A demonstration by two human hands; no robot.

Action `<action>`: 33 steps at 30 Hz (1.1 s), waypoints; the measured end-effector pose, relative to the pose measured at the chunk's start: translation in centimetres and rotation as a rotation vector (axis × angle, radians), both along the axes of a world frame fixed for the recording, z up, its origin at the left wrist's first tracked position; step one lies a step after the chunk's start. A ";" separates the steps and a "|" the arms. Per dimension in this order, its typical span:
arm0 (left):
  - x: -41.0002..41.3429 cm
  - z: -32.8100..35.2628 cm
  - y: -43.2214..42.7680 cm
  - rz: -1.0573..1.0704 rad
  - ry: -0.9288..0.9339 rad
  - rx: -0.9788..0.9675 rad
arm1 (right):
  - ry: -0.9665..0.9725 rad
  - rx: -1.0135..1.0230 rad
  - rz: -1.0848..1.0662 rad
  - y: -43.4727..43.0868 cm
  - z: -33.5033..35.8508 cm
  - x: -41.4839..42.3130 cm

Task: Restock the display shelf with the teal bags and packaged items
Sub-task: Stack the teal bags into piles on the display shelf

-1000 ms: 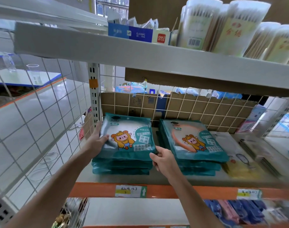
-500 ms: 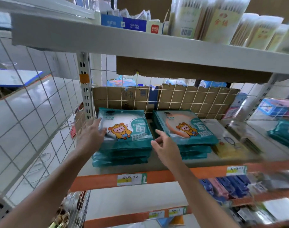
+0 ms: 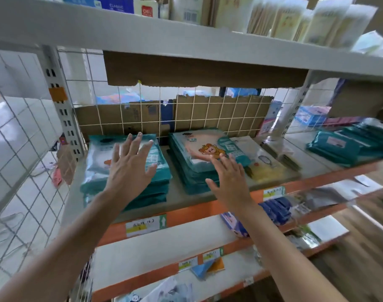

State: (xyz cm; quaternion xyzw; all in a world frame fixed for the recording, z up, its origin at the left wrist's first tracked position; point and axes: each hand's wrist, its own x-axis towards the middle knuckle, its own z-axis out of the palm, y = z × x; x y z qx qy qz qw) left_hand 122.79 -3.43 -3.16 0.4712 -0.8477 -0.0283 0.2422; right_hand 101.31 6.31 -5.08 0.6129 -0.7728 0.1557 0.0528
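Two stacks of teal bags with a cartoon print lie on the middle shelf (image 3: 186, 201). My left hand (image 3: 129, 171), fingers spread and straight, is over the left stack (image 3: 99, 171). My right hand (image 3: 228, 182), also flat with straight fingers, is at the front of the right stack (image 3: 195, 162). Neither hand grips anything. Whether the palms touch the bags or hover just above them is unclear. More teal bags (image 3: 343, 147) lie further right on the same shelf.
A yellow and white package (image 3: 264, 166) lies right of the second stack. Cardboard (image 3: 142, 116) lines the wire grid behind. The shelf above carries boxes and tall packs (image 3: 295, 20). Lower shelves hold blue packs (image 3: 275, 210). A wire mesh panel (image 3: 23, 149) closes the left side.
Both hands let go of the left stack's top bag and flattened out. The right hand shifted right to the second stack. The view swung left and tilted.
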 end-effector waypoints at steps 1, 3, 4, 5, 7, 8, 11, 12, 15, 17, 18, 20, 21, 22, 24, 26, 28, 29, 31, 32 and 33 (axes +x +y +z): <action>-0.9 0.0 0.3 -0.016 -0.015 -0.004 | -0.006 0.024 -0.023 0.4 -0.2 -0.8; -3.1 0.1 0.8 -0.039 -0.033 -0.012 | -0.013 0.065 -0.064 1.0 -0.4 -2.7; -4.2 0.1 1.1 -0.052 -0.034 -0.014 | -0.010 0.080 -0.079 1.4 -0.4 -3.8; -5.3 0.1 1.4 -0.064 -0.038 -0.015 | -0.003 0.095 -0.091 1.7 -0.5 -4.8; -7.7 0.3 1.9 -0.075 -0.050 -0.022 | 0.015 0.121 -0.111 2.5 -0.4 -7.2; -9.0 0.3 2.1 -0.075 -0.049 -0.028 | 0.020 0.134 -0.116 2.9 -0.4 -8.5; -12.9 0.6 3.2 -0.086 -0.028 -0.054 | 0.011 0.149 -0.126 3.9 0.0 -12.5; -14.3 0.6 3.6 -0.089 -0.027 -0.054 | 0.010 0.150 -0.133 4.3 0.0 -13.8; -18.1 0.4 4.8 -0.092 -0.054 -0.046 | 0.029 0.155 -0.137 5.2 0.0 -17.6; -21.1 0.0 5.6 -0.090 -0.074 -0.044 | 0.027 0.155 -0.125 6.0 -0.3 -20.4; -22.5 -0.2 6.0 -0.093 -0.080 -0.047 | 0.024 0.153 -0.113 6.4 -0.4 -21.7; -25.3 -0.6 7.0 -0.106 -0.082 -0.060 | 0.033 0.139 -0.089 7.4 -0.7 -24.1; -26.6 -0.9 7.5 -0.117 -0.078 -0.062 | 0.040 0.138 -0.080 7.8 -0.9 -25.2; -27.9 -1.1 7.9 -0.135 -0.074 -0.063 | 0.044 0.148 -0.078 8.2 -1.0 -26.2; -30.3 -1.6 8.6 -0.173 -0.091 -0.068 | 0.051 0.183 -0.089 8.7 -1.1 -28.3; -32.6 -2.1 8.7 -0.192 -0.115 -0.084 | 0.055 0.189 -0.107 9.0 -1.4 -30.2; -34.9 -2.3 8.5 -0.209 -0.140 -0.106 | 0.045 0.182 -0.125 9.2 -1.6 -32.0; -35.9 -2.3 8.3 -0.218 -0.158 -0.114 | 0.040 0.181 -0.137 9.2 -1.7 -32.9; -37.8 -2.6 7.8 -0.240 -0.198 -0.109 | 0.038 0.192 -0.172 8.9 -2.0 -34.5; -38.8 -2.8 7.4 -0.250 -0.201 -0.107 | 0.041 0.199 -0.192 8.7 -2.1 -35.3; -39.9 -2.9 6.9 -0.258 -0.197 -0.101 | 0.044 0.206 -0.210 8.4 -2.2 -36.1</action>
